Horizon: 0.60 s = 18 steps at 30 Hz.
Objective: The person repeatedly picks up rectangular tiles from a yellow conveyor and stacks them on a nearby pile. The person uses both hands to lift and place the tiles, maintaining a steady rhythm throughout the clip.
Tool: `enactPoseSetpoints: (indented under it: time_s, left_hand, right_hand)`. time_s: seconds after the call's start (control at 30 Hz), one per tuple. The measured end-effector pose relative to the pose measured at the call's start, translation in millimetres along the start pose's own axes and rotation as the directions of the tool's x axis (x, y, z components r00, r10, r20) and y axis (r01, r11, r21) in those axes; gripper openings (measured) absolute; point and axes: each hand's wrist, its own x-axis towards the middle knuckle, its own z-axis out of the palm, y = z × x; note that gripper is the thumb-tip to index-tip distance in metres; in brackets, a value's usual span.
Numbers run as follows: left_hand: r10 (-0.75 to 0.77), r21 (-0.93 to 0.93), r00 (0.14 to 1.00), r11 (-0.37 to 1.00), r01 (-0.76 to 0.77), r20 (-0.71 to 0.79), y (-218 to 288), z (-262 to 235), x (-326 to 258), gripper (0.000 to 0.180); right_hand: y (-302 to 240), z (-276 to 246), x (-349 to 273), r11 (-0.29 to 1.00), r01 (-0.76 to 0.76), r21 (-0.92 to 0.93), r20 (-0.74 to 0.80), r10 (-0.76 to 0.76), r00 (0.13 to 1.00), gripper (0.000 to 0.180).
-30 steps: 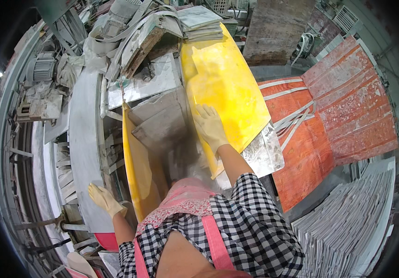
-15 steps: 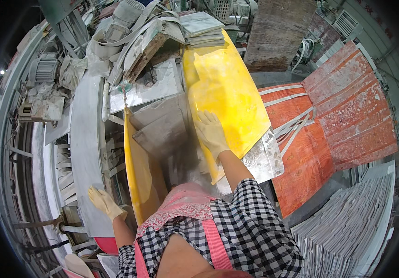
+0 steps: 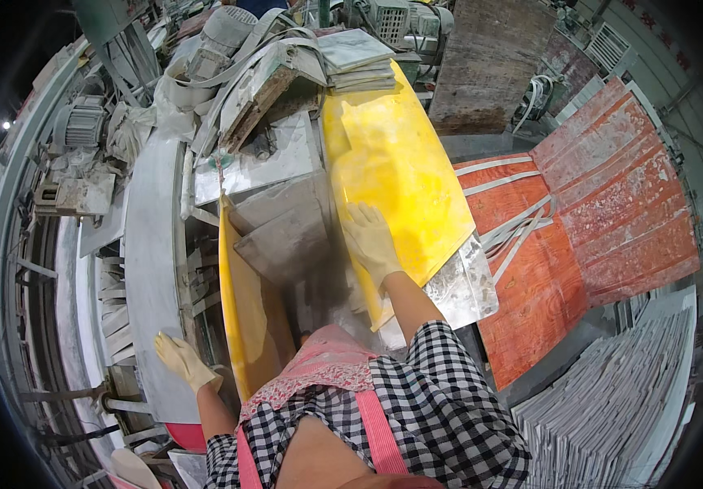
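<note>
My right hand (image 3: 369, 239), in a cream rubber glove, lies flat on the near left part of a glossy yellow sheet (image 3: 404, 175), its fingers stretched out and holding nothing. Off to the left, my gloved left hand (image 3: 183, 360) rests with fingers extended on a long grey slab (image 3: 152, 269). Between my arms, a second yellow sheet (image 3: 241, 314) stands on edge close to my left arm. Grey, dusty panels (image 3: 286, 224) slope down in the gap between the two yellow sheets. A pale slab (image 3: 462, 281) pokes out from under the right-hand yellow sheet.
Orange-red boards (image 3: 531, 269) with white straps (image 3: 519, 228) lie to the right. Below them stands a row of thin grey slabs (image 3: 612, 391). Several stacked tiles (image 3: 357, 53) sit at the far end of the yellow sheet. A motor (image 3: 82, 122) and machine rails are at the left.
The view has shifted slightly. Both hands stay in nearly the same places on the yellow sheet and the grey slab.
</note>
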Motion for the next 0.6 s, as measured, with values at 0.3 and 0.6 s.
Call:
enactPoseSetpoints:
  time_s: [0.3,0.6]
  left_hand:
    - [-0.019,-0.020,1.000,1.000,0.019,0.025,-2,1,1,0.041]
    - [-0.073,-0.068,0.995,0.995,0.078,0.070,-3,4,1,0.045]
  right_hand:
    - [-3,-4,3,1.000,0.005,0.017,-0.007,-0.005,1.000,0.029]
    - [3,13,4,0.999,0.006,-0.040,0.035,-0.005,0.999,0.028]
